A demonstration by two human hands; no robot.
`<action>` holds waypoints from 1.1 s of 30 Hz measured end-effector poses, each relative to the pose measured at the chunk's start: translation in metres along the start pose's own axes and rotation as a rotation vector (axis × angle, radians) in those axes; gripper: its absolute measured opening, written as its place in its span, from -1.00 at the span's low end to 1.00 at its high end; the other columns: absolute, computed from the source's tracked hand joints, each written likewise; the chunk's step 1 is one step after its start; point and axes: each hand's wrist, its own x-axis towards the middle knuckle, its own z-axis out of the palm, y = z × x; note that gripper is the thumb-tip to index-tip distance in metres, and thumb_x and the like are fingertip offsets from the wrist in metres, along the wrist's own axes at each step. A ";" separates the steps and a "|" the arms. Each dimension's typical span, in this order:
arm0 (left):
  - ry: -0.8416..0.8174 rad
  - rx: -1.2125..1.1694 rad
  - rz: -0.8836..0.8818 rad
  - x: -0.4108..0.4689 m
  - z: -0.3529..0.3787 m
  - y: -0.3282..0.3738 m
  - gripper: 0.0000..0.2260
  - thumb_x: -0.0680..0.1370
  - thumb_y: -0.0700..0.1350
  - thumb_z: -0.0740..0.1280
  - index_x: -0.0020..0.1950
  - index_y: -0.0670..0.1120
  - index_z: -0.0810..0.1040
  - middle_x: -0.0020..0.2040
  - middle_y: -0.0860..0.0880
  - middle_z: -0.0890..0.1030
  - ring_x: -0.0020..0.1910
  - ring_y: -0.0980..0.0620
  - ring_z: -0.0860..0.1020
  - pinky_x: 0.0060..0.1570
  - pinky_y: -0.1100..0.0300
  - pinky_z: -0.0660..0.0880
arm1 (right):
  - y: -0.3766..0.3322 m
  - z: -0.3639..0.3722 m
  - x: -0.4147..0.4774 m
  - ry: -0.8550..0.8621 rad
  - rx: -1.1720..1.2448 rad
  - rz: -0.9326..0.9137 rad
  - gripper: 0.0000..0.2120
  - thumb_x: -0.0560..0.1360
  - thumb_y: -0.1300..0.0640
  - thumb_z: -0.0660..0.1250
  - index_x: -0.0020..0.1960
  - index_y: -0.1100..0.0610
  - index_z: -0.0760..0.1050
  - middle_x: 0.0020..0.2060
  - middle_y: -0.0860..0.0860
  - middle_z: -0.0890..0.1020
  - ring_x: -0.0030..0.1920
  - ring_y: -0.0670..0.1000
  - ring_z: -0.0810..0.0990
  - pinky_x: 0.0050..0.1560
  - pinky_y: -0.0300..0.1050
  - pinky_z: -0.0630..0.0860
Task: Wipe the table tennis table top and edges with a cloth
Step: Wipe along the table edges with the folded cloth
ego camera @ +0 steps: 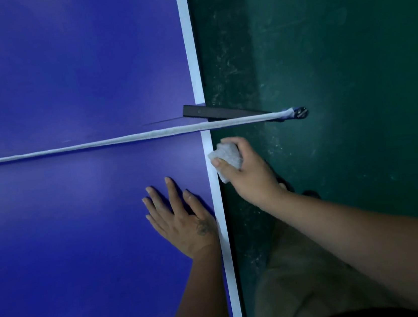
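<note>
Fingers of the left hand (181,219) lie flat and spread on the blue table top (78,214), bracing beside the white sideline. Just past it, the right hand (246,172) grips the bunched cloth (226,156) against the table's side edge (212,163). Beyond, the net (95,143) and its clamp (213,113) sit close; a further stroke along the edge could snag the cloth there.
</note>
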 end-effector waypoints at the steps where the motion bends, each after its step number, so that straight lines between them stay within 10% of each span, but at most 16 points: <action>1: -0.006 -0.010 0.009 0.000 -0.001 -0.001 -0.56 0.76 -0.01 0.25 0.65 0.02 0.44 0.74 -0.10 0.24 0.74 -0.14 0.15 0.68 -0.23 0.12 | 0.000 -0.007 -0.003 -0.040 -0.022 -0.011 -0.57 0.61 -0.13 0.47 0.41 -0.09 0.46 0.27 -0.11 0.61 0.20 -0.02 0.63 0.27 0.13 0.61; 6: -0.096 -0.072 0.006 0.003 -0.006 -0.007 -0.55 0.75 -0.01 0.24 0.66 -0.01 0.43 0.75 -0.11 0.21 0.75 -0.16 0.10 0.69 -0.27 0.08 | 0.003 -0.048 -0.019 -0.179 -0.261 0.034 -0.47 0.44 -0.52 0.30 0.33 -0.37 0.37 0.27 -0.26 0.59 0.24 -0.08 0.64 0.29 0.22 0.58; 12: -0.165 -0.284 -0.020 0.016 -0.031 0.014 -0.60 0.72 -0.06 0.31 0.57 -0.03 0.52 0.68 -0.06 0.36 0.69 -0.05 0.28 0.61 -0.15 0.32 | -0.006 -0.083 -0.022 -0.153 -0.322 -0.029 -0.55 0.58 -0.20 0.48 0.40 -0.16 0.46 0.28 -0.17 0.59 0.22 -0.08 0.62 0.23 0.07 0.61; 19: -0.044 -0.504 0.246 0.058 -0.100 0.044 -0.71 0.68 -0.21 0.36 0.40 -0.24 0.58 0.30 -0.19 0.58 0.36 -0.02 0.55 0.41 0.19 0.45 | -0.055 -0.141 -0.041 -0.250 -0.436 -0.181 -0.40 0.51 -0.44 0.38 0.46 -0.23 0.48 0.32 -0.30 0.59 0.28 -0.22 0.59 0.30 0.02 0.58; 26: -0.118 -0.552 0.715 0.137 -0.149 0.102 -0.79 0.69 -0.20 0.36 0.31 -0.22 0.60 0.23 -0.06 0.61 0.21 -0.06 0.60 0.26 0.12 0.52 | -0.101 -0.177 -0.076 -0.267 -0.203 -0.331 -0.53 0.56 -0.31 0.41 0.41 -0.17 0.56 0.27 -0.12 0.69 0.20 -0.01 0.71 0.12 -0.03 0.65; 33: -0.278 -0.451 0.712 0.204 -0.141 0.178 -0.80 0.72 -0.08 0.36 0.34 -0.02 0.59 0.22 0.06 0.60 0.15 0.03 0.60 -0.03 0.16 0.52 | -0.129 -0.173 -0.043 -0.122 0.107 -0.426 -0.60 0.60 -0.09 0.40 0.38 0.03 0.58 0.30 -0.07 0.69 0.30 -0.01 0.67 0.21 -0.26 0.57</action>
